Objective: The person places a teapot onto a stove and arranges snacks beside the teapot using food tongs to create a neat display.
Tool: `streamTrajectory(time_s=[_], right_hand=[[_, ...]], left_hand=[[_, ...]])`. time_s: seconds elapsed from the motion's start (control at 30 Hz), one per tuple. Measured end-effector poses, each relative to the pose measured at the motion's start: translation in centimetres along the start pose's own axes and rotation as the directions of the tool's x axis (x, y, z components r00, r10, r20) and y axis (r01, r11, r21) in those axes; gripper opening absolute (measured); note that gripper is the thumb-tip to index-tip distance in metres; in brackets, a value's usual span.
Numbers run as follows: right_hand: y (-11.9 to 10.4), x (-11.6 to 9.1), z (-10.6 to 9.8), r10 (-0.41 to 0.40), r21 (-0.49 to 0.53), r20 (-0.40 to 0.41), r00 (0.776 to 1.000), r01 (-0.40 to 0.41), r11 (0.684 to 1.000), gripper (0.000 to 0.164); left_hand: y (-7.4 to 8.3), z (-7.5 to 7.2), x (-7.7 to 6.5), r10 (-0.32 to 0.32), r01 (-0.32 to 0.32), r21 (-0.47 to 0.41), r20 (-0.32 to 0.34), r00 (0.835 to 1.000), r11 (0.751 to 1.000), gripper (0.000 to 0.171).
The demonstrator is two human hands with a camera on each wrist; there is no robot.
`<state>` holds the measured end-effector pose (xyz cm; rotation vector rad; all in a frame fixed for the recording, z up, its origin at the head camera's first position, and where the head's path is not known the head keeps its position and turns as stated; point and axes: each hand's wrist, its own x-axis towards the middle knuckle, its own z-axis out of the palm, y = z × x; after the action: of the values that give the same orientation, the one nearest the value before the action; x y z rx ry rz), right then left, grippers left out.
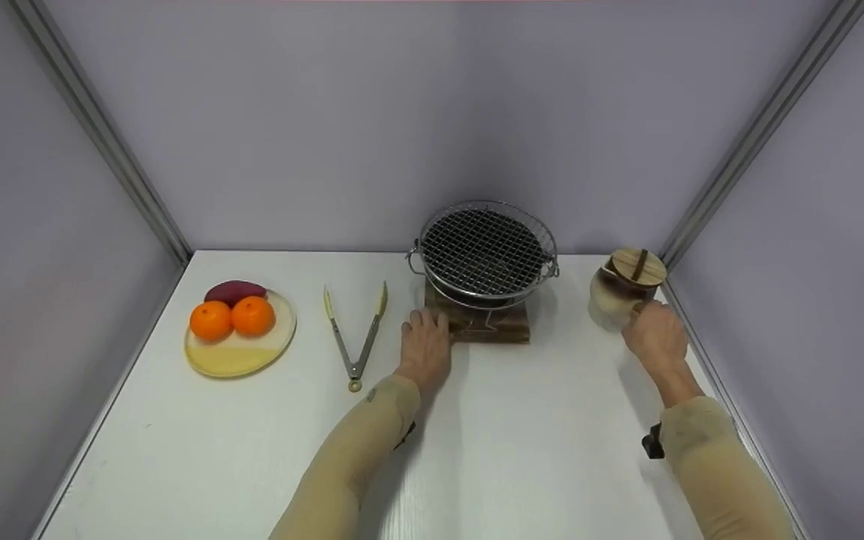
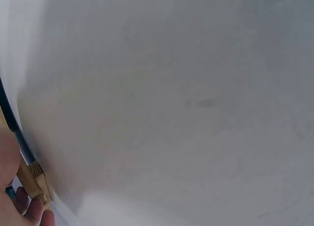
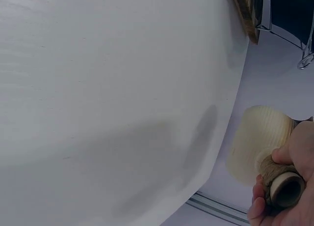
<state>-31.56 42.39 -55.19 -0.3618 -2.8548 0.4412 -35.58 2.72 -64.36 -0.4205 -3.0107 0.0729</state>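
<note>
My right hand [image 1: 655, 334] grips the twine-wrapped side handle [image 3: 277, 179] of a cream and brown pot [image 1: 615, 300]. A round wooden lid [image 1: 649, 268] covers the pot. In the right wrist view the pot body [image 3: 255, 140] appears raised off the table, with a gap between it and the table's edge. My left hand [image 1: 426, 349] holds the left front corner of a wooden base [image 1: 503, 330]; in the left wrist view, thumb and fingers [image 2: 34, 209] lie on either side of the wood. On that base stands a round grill with a wire mesh top [image 1: 483, 251].
Open tongs [image 1: 355, 369] lie left of my left hand. Farther left, a cream and yellow plate [image 1: 233, 361] bears two oranges [image 1: 253, 316] and a dark red sweet-potato-shaped item [image 1: 234, 292]. Grey panels enclose the white table [image 1: 537, 450] at the back and sides.
</note>
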Motion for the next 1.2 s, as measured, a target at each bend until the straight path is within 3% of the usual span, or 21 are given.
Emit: streamTrajectory(time_s=[0.23,0.7,1.2], right_hand=[[-1.3,-0.2,-1.1,-0.054,0.022,-0.031,0.998,0.055,0.998,0.034],[-4.4,0.1,-3.5,-0.159,-0.002,-0.117,0.98,0.16,0.987,0.038],[-6.8,1.4,-7.1,-0.227,0.025,-0.086,0.97,0.23,0.973,0.036]], left_hand=[[0.0,0.5,0.2,-0.004,0.004,-0.028,-0.005,1.0,1.0,0.041],[0.1,0.4,0.3,-0.005,0.005,0.012,-0.021,1.0,1.0,0.037],[0.3,0.1,0.3,-0.035,0.035,-0.001,0.0,0.999,0.999,0.041]])
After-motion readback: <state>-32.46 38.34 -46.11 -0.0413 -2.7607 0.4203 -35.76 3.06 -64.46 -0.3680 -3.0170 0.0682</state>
